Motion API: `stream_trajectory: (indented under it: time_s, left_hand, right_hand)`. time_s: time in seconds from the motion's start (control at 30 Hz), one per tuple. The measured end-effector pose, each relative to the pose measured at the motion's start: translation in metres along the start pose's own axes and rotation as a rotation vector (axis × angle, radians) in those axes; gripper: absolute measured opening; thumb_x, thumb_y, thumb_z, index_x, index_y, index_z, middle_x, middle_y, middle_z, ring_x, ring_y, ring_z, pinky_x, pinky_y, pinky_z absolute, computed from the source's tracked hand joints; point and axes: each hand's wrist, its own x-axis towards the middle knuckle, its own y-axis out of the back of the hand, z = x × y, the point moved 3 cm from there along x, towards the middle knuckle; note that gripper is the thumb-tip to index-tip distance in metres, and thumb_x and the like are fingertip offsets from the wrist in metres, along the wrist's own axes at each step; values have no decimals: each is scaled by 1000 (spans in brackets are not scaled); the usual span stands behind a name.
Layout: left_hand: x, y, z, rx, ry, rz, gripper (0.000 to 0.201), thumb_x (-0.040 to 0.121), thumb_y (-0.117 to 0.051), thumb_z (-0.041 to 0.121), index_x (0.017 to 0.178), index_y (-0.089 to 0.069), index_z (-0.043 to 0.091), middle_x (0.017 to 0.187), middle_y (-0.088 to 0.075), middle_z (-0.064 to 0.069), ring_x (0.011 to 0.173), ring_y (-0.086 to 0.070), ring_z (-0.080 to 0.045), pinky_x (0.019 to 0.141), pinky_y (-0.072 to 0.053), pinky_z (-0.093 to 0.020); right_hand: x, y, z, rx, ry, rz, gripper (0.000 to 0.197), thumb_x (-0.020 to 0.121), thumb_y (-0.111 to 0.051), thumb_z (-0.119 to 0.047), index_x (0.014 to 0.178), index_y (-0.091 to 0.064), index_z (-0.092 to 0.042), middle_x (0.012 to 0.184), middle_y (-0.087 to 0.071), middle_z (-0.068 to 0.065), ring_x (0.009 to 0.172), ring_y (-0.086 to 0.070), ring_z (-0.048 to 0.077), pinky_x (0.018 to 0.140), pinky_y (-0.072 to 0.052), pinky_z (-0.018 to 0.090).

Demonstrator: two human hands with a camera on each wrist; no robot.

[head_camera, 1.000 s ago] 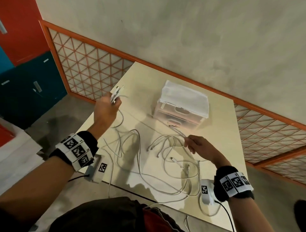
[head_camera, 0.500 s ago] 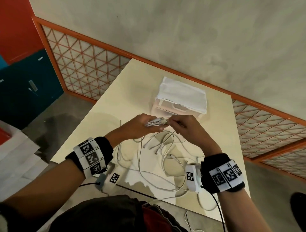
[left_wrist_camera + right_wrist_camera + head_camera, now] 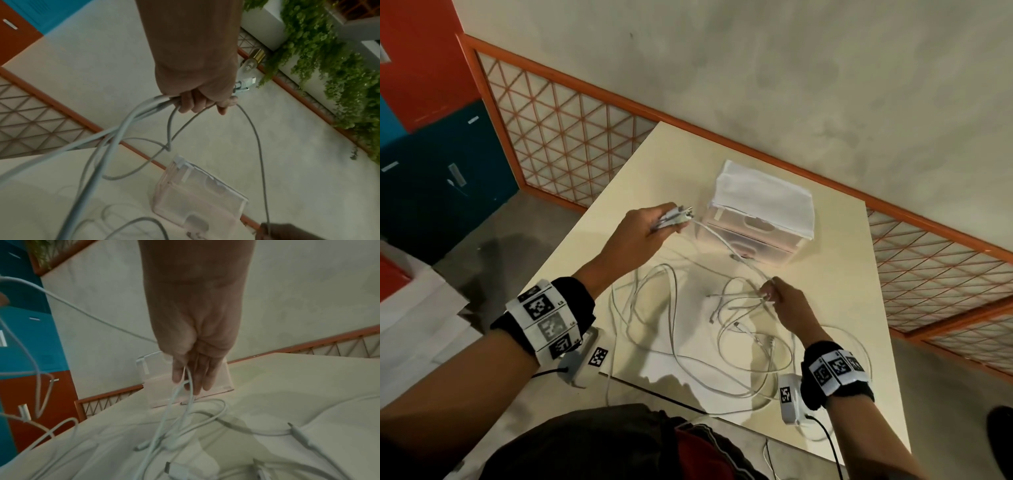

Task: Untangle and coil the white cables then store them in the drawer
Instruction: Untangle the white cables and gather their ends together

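Your left hand [image 3: 650,228] grips gathered plug ends; your right hand [image 3: 779,296] pinches one cable [image 3: 726,245]. Before the closed drawer box [image 3: 760,219], cables remain tangled; coiling barely started.

Lighting is dim and warm, with soft shadows cast toward the viewer. Wide-angle distortion bends the edges. Both wrist views show motion blur and noise.

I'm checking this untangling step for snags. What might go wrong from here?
The strand stretched between the left hand and right hand runs into the cable tangle; pulling may tighten knots. One loop hangs past the table edge and could slide off. The drawer box looks closed.
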Motion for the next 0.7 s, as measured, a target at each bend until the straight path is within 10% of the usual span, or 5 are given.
stream_trajectory:
  time_s: [0.17, 0.3, 0.5, 0.7]
  left_hand:
    - [-3, 1, -15, 207, -6, -89, 30, 86, -50, 46, 73, -57, 20, 51, -49, 3, 51, -45, -16, 54, -35, -28]
    - [-2, 2, -21, 541, 27, -251, 29, 86, -57, 51, 79, -61, 23, 61, -51, 6, 65, -54, -23, 53, -33, -30]
    - [-7, -3, -26, 656, 124, -393, 22, 84, -63, 47, 81, -68, 26, 72, -62, 0, 78, -61, -27, 61, -34, -29]
    - [-12, -3, -34, 699, 282, -532, 25, 71, -75, 49, 77, -71, 25, 71, -64, 1, 73, -59, -21, 61, -38, -29]
  right_hand:
    - [1, 45, -13, 60, 66, 447, 41, 76, -32, 25, 106, -53, 4, 104, -60, 25, 91, -65, 34, 74, -47, 21]
    - [-12, 85, -26, 119, 131, 650, 23, 98, -32, -3, 108, -52, -6, 84, -66, 16, 69, -62, 27, 64, -46, 31]
    - [-20, 95, -19, 256, 165, 459, 26, 95, -49, -32, 88, -66, -14, 62, -58, -5, 54, -42, 5, 53, -31, 19]
    - [-40, 76, 12, 303, -20, 229, 28, 90, -61, -27, 66, -74, -17, 55, -58, -19, 52, -46, 0, 58, -33, 13]
